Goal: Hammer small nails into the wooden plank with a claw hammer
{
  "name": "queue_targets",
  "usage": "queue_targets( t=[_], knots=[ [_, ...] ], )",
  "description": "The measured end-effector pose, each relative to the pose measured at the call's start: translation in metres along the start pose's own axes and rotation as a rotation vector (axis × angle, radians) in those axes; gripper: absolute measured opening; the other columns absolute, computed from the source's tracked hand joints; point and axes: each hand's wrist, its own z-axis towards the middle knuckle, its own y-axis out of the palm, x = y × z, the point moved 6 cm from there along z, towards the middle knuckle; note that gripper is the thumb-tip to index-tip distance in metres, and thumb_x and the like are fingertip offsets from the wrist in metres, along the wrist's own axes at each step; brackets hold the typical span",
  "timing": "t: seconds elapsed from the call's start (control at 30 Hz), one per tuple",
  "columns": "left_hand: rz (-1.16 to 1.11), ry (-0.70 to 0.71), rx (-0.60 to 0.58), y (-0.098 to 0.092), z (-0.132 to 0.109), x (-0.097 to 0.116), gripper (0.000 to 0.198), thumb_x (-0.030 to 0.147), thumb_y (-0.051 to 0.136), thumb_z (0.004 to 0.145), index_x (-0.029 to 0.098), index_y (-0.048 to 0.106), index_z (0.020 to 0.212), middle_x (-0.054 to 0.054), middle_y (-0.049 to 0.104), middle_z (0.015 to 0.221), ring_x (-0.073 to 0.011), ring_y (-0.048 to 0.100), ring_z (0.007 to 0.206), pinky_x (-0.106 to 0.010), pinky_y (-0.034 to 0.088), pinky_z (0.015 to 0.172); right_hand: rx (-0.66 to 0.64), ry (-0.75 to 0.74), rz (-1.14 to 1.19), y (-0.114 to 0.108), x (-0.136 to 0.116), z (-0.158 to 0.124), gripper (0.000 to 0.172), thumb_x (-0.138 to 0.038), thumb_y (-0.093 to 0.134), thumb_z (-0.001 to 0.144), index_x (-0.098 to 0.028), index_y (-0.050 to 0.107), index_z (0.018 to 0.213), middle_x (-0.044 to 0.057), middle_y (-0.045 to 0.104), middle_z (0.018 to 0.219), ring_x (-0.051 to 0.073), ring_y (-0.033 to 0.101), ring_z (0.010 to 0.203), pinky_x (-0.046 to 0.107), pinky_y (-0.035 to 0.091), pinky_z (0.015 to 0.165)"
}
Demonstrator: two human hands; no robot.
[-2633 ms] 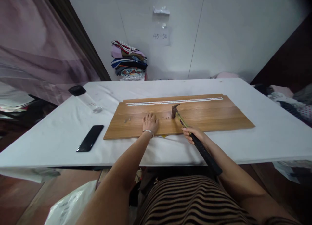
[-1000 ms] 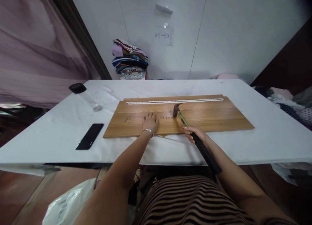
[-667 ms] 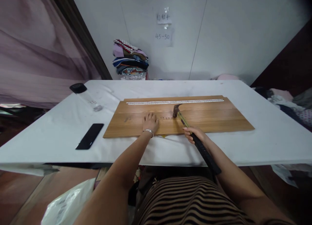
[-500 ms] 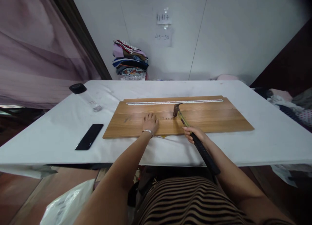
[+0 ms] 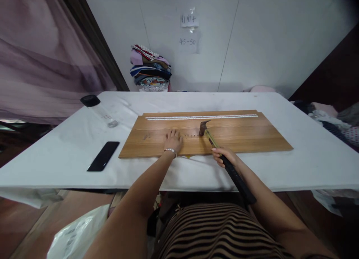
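A wooden board (image 5: 246, 135) lies across the table, with my left hand (image 5: 173, 141) resting flat on it, fingers stretched out. My right hand (image 5: 226, 156) is wrapped round the handle of a claw hammer (image 5: 213, 141). The hammer's head is low over the board, at the right end of a short row of small nails (image 5: 191, 136); whether it touches a nail I cannot tell. Left of my left hand, a small bunch of loose nails (image 5: 146, 137) lies on the wood. Two white measuring strips (image 5: 202, 117) run along the board's far side.
On the left of the white-covered table (image 5: 308, 165) lie a black phone (image 5: 103, 156) and a clear bottle with a black lid (image 5: 101, 111). Folded clothes (image 5: 151, 70) are stacked at the back by the wall. A white plastic bag (image 5: 75, 233) is on the floor at lower left.
The hammer head has dropped very slightly towards the board, my right hand shifting a little with it. My left hand stays in place on the wood.
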Motion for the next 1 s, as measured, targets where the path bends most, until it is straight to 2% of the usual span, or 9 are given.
queue_targets(
  t=[0.13,0.3,0.47,0.6,0.83,1.0],
  knots=[
    [-0.005,0.004,-0.001,-0.0006,-0.0004,0.0003,0.05,0.035,0.039,0.102,0.023,0.06,0.146,-0.01,0.049,0.165,-0.0275,0.038,0.154,-0.048,0.029,0.126,-0.011,0.006,-0.009,-0.0007,0.0,-0.0007,0.051,-0.05,0.083,0.071,-0.025,0.038,0.068,-0.01,0.037,0.05,0.005,0.03,0.038,0.019,0.03,0.03],
    [0.011,0.001,-0.007,-0.0003,-0.0002,0.0005,0.051,0.035,0.038,0.103,0.021,0.059,0.147,-0.01,0.048,0.165,-0.0279,0.038,0.154,-0.048,0.029,0.126,-0.001,-0.003,0.024,-0.0044,0.0012,0.0022,0.045,-0.045,0.083,0.07,-0.025,0.043,0.071,-0.01,0.041,0.053,0.006,0.032,0.038,0.02,0.029,0.029],
    [0.023,0.013,0.002,0.0021,0.0007,-0.0005,0.05,0.035,0.036,0.104,0.022,0.059,0.146,-0.01,0.049,0.164,-0.0268,0.038,0.153,-0.047,0.03,0.125,-0.042,0.029,-0.031,-0.0058,0.0068,0.0042,0.05,-0.052,0.08,0.073,-0.025,0.039,0.065,-0.01,0.037,0.047,0.006,0.029,0.036,0.021,0.029,0.03],
    [0.017,0.022,0.015,0.0036,0.0014,-0.0011,0.048,0.035,0.037,0.104,0.024,0.06,0.144,-0.008,0.051,0.163,-0.0264,0.039,0.152,-0.045,0.031,0.125,-0.035,0.005,-0.023,-0.0069,0.0056,0.0036,0.05,-0.054,0.081,0.071,-0.025,0.041,0.065,-0.009,0.039,0.048,0.006,0.029,0.036,0.02,0.029,0.03],
    [-0.017,0.017,0.017,0.006,0.0023,-0.0015,0.048,0.035,0.038,0.103,0.023,0.06,0.145,-0.009,0.05,0.164,-0.0275,0.037,0.153,-0.048,0.029,0.125,-0.012,-0.005,0.031,-0.0074,0.0012,0.0052,0.042,-0.043,0.082,0.07,-0.025,0.045,0.072,-0.01,0.04,0.052,0.006,0.03,0.038,0.02,0.028,0.03],
    [-0.024,0.02,0.029,0.0072,0.0035,-0.0022,0.048,0.035,0.039,0.103,0.023,0.06,0.145,-0.01,0.05,0.163,-0.0279,0.038,0.153,-0.049,0.029,0.125,-0.021,0.0,0.028,-0.0088,0.0018,0.005,0.043,-0.043,0.082,0.073,-0.025,0.043,0.072,-0.01,0.041,0.055,0.005,0.029,0.039,0.02,0.028,0.03]
  ],
)
